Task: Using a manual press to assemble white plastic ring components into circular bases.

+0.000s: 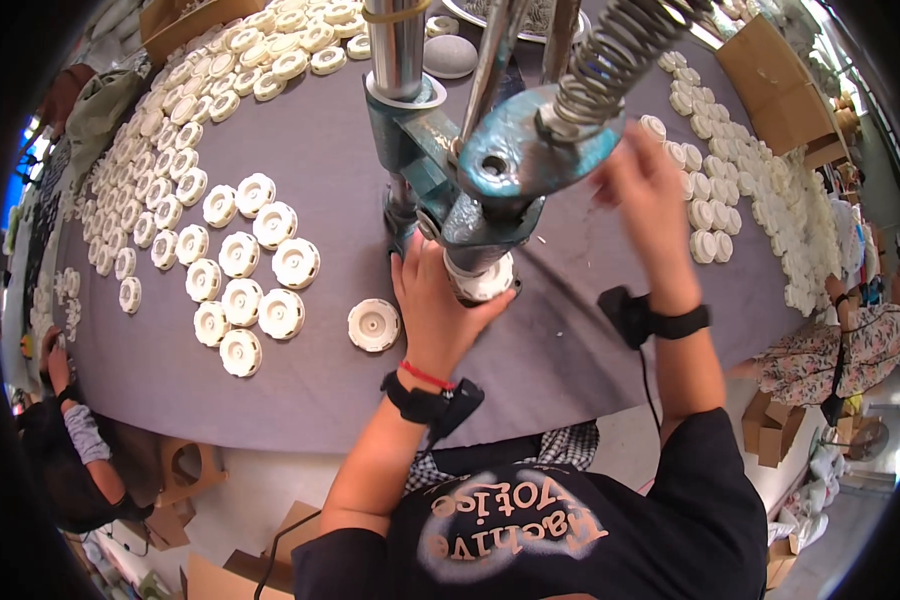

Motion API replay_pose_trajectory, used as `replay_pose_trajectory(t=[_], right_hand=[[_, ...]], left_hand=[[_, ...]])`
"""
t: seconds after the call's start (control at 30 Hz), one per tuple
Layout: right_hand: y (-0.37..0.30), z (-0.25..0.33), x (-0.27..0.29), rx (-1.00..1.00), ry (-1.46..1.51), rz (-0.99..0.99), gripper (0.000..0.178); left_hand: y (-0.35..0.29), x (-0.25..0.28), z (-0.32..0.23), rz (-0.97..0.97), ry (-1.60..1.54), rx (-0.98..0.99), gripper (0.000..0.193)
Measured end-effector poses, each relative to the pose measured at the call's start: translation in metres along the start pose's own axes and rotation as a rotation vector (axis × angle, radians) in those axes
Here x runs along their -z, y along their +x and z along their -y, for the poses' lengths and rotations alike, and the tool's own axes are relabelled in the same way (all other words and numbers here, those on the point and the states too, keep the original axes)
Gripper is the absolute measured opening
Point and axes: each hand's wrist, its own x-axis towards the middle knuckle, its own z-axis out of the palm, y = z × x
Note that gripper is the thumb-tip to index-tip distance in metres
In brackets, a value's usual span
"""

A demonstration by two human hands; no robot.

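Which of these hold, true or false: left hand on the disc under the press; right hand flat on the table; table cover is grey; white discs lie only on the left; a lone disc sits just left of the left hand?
1. Left hand touches the disc under the press. True.
2. Right hand lies flat on the table. False: it is raised and blurred, near the press.
3. The table cover is grey. True.
4. White discs lie only on the left. False: more discs lie on the right.
5. A lone disc lies just left of the left hand. True.
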Motion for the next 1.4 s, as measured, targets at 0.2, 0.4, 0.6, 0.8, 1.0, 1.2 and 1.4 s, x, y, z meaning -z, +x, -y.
replay_pose_trajectory(t=[0.2,0.4,0.6,0.8,1.0,1.2,1.4], right_hand=[[0.056,0.131,-0.024,0.794,-0.110,-0.255,0.029],[0.115,0.151,0.004,1.370,-0.897,0.006,0.026],[0.073,0.168,0.069,1.000,-1.174,0.123,0.030],[-0.003,0.182,0.075,0.034,-0.144,0.173,0.039],[-0.023,0.178,0.069,-0.007,-0.358,0.279,0.066],[-0.016,0.193,0.073,-0.271,-0.359,0.380,0.074],[-0.046,0.086,0.069,-0.498,-0.433,0.979,0.061]], left_hand=[[0.011,0.019,0.018,0.106,0.074,0.034,0.080],[0.010,0.006,0.009,0.066,-0.079,0.028,0.079],[0.012,0.007,0.015,0.062,0.031,0.016,0.080],[0.010,0.009,0.025,0.086,-0.106,0.012,0.095],[0.016,0.013,0.034,0.185,-0.134,-0.046,0.093],[0.020,0.014,0.033,0.300,-0.130,-0.039,0.089],[0.015,0.024,0.045,0.298,-0.104,-0.012,0.089]])
